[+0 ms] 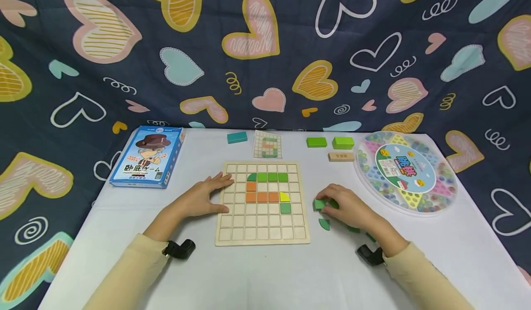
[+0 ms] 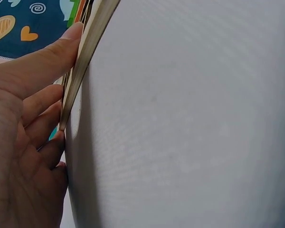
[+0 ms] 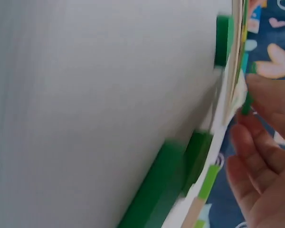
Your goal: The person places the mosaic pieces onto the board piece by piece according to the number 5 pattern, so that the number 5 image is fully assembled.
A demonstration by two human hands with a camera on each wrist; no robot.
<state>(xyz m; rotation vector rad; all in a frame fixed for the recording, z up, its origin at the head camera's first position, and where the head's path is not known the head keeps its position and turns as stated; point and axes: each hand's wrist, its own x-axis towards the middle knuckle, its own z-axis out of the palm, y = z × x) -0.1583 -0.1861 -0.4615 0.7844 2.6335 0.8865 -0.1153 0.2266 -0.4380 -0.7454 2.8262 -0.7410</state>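
Observation:
A wooden grid board [image 1: 262, 243] lies flat on the white table, with green, orange and yellow pieces set in several of its squares. My left hand [image 1: 201, 197] is spread against the board's left edge, thumb and fingertips touching it. To the right of the board, my right hand [image 1: 348, 205] pinches a small green block [image 1: 318, 204] between thumb and fingers, as the right wrist view also shows. Just below that hand lies a green quarter-round piece [image 1: 324, 224]. More green blocks [image 3: 156, 185] lie under the right hand and wrist, partly hidden by them in the head view.
A patterned card [image 1: 267, 144] lies behind the board, with a teal block [image 1: 237, 137] to its left. Light green blocks [image 1: 317, 142] and a wooden block [image 1: 341, 156] are at the back right. A blue game box [image 1: 147, 158] sits left, a round clear case [image 1: 406, 174] right.

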